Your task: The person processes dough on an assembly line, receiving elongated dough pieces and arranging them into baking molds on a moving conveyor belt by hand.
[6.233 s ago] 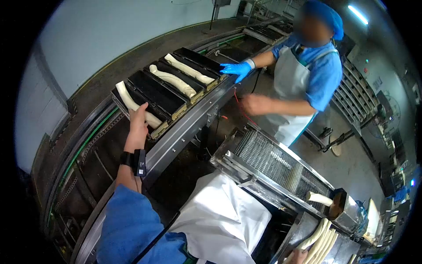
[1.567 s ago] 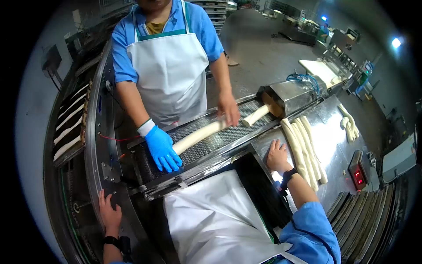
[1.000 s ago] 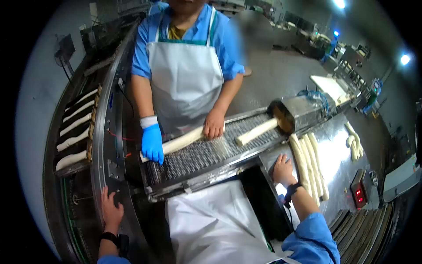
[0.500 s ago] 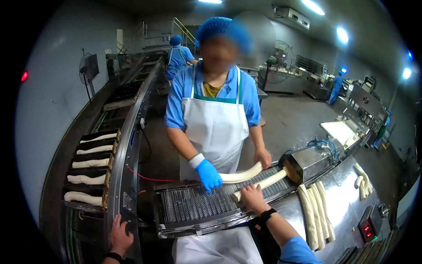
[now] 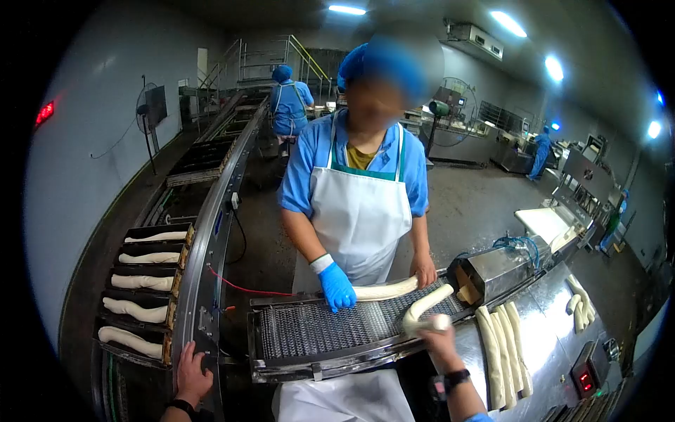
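My right hand (image 5: 441, 346) is closed around the near end of a long pale dough roll (image 5: 427, 302). This roll curves up from the metal mesh belt (image 5: 302, 339), its gripped end lifted and blurred by motion. My left hand (image 5: 193, 374) lies with fingers outstretched on the steel side rail (image 5: 184, 309) of the conveyor at left, holding nothing. Across the belt, a co-worker's gloved hand (image 5: 337, 287) and bare hand (image 5: 424, 269) hold another dough roll (image 5: 387, 290).
Dark pans (image 5: 140, 243) with dough rolls stand on the left conveyor. A metal housing (image 5: 503, 267) covers the belt's right end. Several dough rolls (image 5: 503, 352) and a small dough pile (image 5: 580, 306) lie on the steel table (image 5: 545, 330), beside a red-digit display (image 5: 585, 380).
My right hand has closed on the dough roll and pulled its near end rightward and toward me, bending it. My left hand stays on the rail. The pans have shifted slightly toward me.
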A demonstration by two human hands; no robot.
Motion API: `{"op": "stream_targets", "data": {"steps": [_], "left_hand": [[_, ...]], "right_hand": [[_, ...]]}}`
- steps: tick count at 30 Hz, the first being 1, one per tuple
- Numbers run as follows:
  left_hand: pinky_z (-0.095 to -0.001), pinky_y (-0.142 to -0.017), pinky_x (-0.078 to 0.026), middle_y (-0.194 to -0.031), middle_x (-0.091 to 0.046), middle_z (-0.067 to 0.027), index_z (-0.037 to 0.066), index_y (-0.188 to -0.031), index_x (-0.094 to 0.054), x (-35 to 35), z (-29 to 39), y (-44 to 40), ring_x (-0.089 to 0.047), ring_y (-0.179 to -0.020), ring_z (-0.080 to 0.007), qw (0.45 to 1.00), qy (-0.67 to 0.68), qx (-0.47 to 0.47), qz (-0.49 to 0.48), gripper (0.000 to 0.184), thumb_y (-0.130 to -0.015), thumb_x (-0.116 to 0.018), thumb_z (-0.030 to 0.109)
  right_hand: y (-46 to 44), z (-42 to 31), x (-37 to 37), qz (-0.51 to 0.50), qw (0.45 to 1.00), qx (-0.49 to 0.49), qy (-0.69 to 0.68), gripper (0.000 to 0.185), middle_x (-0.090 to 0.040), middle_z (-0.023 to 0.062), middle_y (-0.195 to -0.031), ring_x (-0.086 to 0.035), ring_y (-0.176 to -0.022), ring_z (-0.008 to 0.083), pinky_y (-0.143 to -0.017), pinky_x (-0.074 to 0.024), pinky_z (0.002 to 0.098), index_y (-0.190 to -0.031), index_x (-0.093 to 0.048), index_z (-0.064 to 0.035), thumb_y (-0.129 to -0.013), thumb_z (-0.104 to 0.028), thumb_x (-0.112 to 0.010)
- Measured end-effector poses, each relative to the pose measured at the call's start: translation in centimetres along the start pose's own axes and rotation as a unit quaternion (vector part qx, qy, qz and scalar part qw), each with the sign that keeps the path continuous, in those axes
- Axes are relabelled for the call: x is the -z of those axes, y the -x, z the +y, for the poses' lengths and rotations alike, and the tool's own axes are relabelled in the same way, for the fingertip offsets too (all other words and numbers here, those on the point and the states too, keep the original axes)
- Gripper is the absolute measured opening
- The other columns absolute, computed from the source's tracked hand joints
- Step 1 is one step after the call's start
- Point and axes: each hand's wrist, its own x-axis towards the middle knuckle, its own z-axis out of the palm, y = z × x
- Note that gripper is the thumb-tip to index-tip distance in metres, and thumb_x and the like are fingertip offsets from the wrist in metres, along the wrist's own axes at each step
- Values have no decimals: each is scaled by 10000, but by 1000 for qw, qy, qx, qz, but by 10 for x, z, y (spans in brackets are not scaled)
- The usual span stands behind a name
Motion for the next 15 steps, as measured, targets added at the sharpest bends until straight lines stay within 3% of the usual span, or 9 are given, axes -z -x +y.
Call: {"op": "stream_targets", "data": {"steps": [1,2,3,4,6,7,8,12,15], "left_hand": [[-465,-1104,-306,-1405,-389,-232,-16,-1038,-587,2,4,-1,-321,-1346,-398,998,63,22,10,391,-664,-624,88],[-462,-1105,-306,-1408,-388,-228,-14,-1038,-587,5,9,2,-318,-1350,-395,991,124,43,18,389,-664,-622,88],[-462,-1105,-306,-1408,-388,-228,-14,-1038,-587,3,7,5,-318,-1350,-395,991,125,45,13,389,-664,-622,88],[-461,-1106,-304,-1412,-387,-226,-14,-1044,-588,-1,2,5,-312,-1355,-391,998,58,27,8,396,-663,-625,88],[-456,-1111,-298,-1423,-380,-216,-11,-1071,-591,1,5,-5,-295,-1370,-379,1000,10,13,-5,416,-670,-637,88],[-456,-1111,-298,-1423,-380,-216,-11,-1071,-591,2,7,-6,-295,-1370,-379,1000,13,14,-3,416,-670,-637,88],[-453,-1113,-295,-1427,-375,-216,-9,-1081,-592,3,10,-4,-289,-1374,-377,998,45,32,-4,418,-679,-639,92],[-454,-1121,-282,-1440,-362,-207,-8,-1101,-590,28,39,-2,-269,-1387,-368,997,3,52,-52,403,-709,-631,77],[-444,-1128,-277,-1449,-352,-194,-12,-1112,-579,33,50,0,-269,-1390,-352,995,-3,79,-57,401,-719,-616,56]], "right_hand": [[16,-3,26,57,987,-6,-148,377,-582,34,-991,-595,-901,178,-754,-515,322,-1079,-549,-75,-744,-29,-714],[29,16,68,104,984,10,-146,457,-592,59,-1028,-606,-879,202,-742,-525,345,-1147,-529,-67,-731,-17,-713],[46,13,91,229,956,-65,-170,448,-595,80,-1037,-608,-856,210,-746,-528,352,-1155,-531,-36,-739,9,-692],[65,27,125,274,941,-86,-182,429,-598,101,-1037,-610,-876,231,-748,-531,355,-1134,-538,-5,-732,20,-685],[99,67,178,405,911,48,-63,306,-620,102,-938,-616,-839,210,-712,-531,339,-1001,-584,19,-712,1,-682],[128,60,187,408,913,20,24,276,-617,85,-859,-607,-789,191,-699,-515,324,-941,-580,7,-689,-29,-686],[144,81,217,453,859,8,237,320,-610,80,-818,-602,-758,191,-687,-503,321,-930,-567,4,-648,-56,-707],[207,56,205,456,815,30,358,380,-599,132,-862,-599,-816,269,-765,-489,370,-918,-554,16,-596,-62,-739],[202,35,190,424,842,-18,332,470,-590,176,-981,-579,-943,314,-861,-453,396,-982,-554,24,-564,-76,-746]]}}
